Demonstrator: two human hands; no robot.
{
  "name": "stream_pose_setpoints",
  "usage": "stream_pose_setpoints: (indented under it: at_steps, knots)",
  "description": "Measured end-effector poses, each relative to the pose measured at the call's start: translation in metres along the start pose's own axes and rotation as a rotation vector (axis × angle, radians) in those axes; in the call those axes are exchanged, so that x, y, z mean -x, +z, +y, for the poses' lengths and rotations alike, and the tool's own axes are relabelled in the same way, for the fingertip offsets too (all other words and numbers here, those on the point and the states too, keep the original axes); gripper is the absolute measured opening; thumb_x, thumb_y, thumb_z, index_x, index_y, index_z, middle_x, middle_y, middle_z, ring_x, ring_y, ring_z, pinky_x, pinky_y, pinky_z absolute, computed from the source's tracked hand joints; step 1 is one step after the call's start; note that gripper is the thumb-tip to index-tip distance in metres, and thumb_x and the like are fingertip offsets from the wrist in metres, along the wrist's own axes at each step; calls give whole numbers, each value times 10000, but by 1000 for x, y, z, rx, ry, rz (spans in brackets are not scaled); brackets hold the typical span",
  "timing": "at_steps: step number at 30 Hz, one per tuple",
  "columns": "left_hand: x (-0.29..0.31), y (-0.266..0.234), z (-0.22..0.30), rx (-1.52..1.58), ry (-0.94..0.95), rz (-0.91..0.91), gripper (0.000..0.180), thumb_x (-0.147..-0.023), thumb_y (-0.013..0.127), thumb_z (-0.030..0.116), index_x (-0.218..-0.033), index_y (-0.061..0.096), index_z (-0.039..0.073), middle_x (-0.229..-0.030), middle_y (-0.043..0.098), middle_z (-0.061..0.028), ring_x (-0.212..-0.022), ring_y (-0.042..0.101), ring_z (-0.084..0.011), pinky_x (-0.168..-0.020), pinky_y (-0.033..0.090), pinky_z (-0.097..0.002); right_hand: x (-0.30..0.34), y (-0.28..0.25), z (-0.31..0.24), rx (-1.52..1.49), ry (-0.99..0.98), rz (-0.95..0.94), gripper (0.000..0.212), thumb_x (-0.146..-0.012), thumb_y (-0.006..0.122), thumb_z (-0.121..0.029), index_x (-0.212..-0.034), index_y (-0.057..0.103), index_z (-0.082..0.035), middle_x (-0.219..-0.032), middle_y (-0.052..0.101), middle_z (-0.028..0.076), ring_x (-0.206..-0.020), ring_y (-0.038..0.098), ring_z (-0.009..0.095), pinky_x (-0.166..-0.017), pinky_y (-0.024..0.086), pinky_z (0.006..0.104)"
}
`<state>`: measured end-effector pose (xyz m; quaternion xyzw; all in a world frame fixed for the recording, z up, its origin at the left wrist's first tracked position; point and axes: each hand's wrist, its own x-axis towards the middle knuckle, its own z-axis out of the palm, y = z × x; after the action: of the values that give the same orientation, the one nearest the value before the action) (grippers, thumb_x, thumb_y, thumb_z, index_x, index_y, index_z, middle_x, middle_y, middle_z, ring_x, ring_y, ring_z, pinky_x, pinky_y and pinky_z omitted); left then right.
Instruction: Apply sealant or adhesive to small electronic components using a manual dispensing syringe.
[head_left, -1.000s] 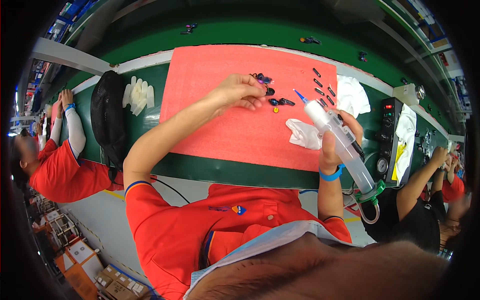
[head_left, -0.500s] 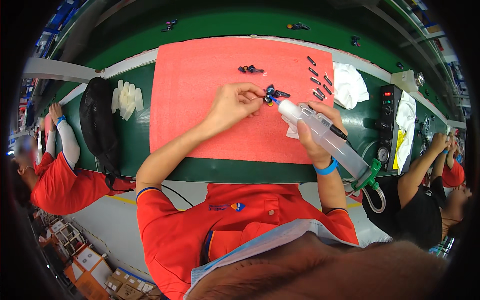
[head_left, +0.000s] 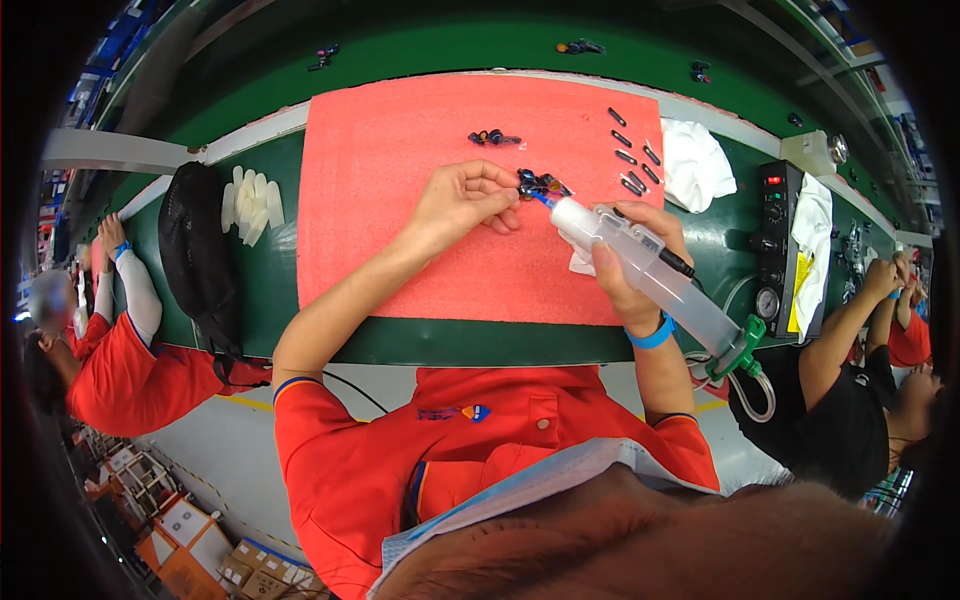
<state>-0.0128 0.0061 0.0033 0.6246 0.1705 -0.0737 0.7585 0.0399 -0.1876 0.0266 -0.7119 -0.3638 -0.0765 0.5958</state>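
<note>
Just right of upper centre, a small dark part (head_left: 540,183) lies on the red mat (head_left: 390,270), its long axis running roughly left to right; the left hand (head_left: 462,203), nearer, has its bent fingers at the part's left end, though whether they pinch it I cannot tell; the right hand (head_left: 642,268), to the part's lower right, grasps a clear syringe (head_left: 690,306) slanting up-left, its blue tip (head_left: 542,198) at the part's lower edge.
</note>
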Motion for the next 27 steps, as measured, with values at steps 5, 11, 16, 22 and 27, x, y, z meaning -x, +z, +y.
stream_pose_setpoints:
  at_steps: [5, 11, 16, 22, 27]
  knots:
    - [0, 1, -7, 24, 62, 14, 161, -778, 534, 36, -907, 504, -56, -758, 587, -114, -661, 597, -159, -590, 493, -241, -3, 4, 0, 99, -59, 16, 334, -614, 684, -66, -898, 528, 14, -790, 594, 95, -682, 602, 143, -591, 489, 229]
    - [2, 3, -10, 22, 108, 12, 154, -781, 532, 25, -906, 502, -60, -765, 586, -117, -686, 598, -156, -608, 493, -238, -1, 5, -2, 113, 47, -38, 346, -644, 671, -99, -916, 504, 33, -819, 580, 114, -745, 585, 162, -660, 465, 250]
    - [3, 4, -11, 9, 124, 6, 136, -781, 523, 11, -897, 506, -57, -766, 584, -112, -688, 597, -146, -603, 491, -230, 0, 7, -1, 132, 77, -47, 346, -640, 678, -103, -910, 507, 29, -810, 586, 114, -727, 588, 158, -647, 471, 245]
    - [3, 5, -11, 6, 140, 9, 118, -773, 520, -5, -880, 510, -52, -753, 583, -99, -677, 596, -134, -584, 490, -217, 0, 8, 0, 137, 76, -52, 344, -639, 680, -106, -905, 508, 27, -798, 590, 113, -716, 590, 157, -643, 472, 243]
    - [5, 7, -8, 5, 161, 20, 146, -770, 526, -6, -906, 495, -47, -749, 583, -98, -675, 595, -132, -583, 490, -216, 1, 8, 1, 126, 71, -47, 338, -640, 679, -107, -898, 508, 27, -793, 593, 117, -711, 590, 156, -643, 473, 246]
